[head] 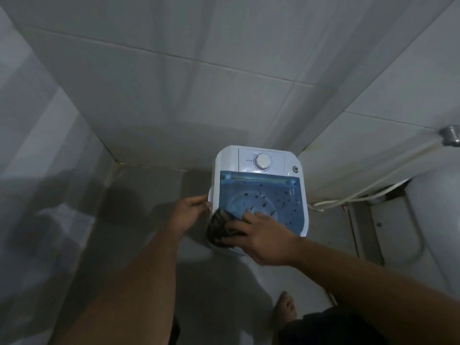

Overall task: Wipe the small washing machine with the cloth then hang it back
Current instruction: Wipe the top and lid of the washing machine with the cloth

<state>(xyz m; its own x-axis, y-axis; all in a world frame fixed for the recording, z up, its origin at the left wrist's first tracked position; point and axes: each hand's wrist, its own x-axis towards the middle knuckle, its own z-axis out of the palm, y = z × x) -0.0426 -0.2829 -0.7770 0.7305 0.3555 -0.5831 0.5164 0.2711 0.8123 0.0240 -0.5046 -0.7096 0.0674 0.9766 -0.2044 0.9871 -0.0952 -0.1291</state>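
The small white washing machine (258, 160) stands on the floor against the tiled wall, with a blue see-through lid (273, 195) and a white dial at its back. My right hand (261, 236) presses a dark striped cloth (220, 229) onto the machine's near left corner. My left hand (190, 210) holds the machine's left side, fingers curled on its edge.
Grey tiled walls (174, 83) meet at a corner left of the machine. A white hose (361, 192) runs from a metal tap fitting (449, 135) on the right wall. A white fixture (435, 220) stands at the right. My bare foot (285, 310) rests on the floor below.
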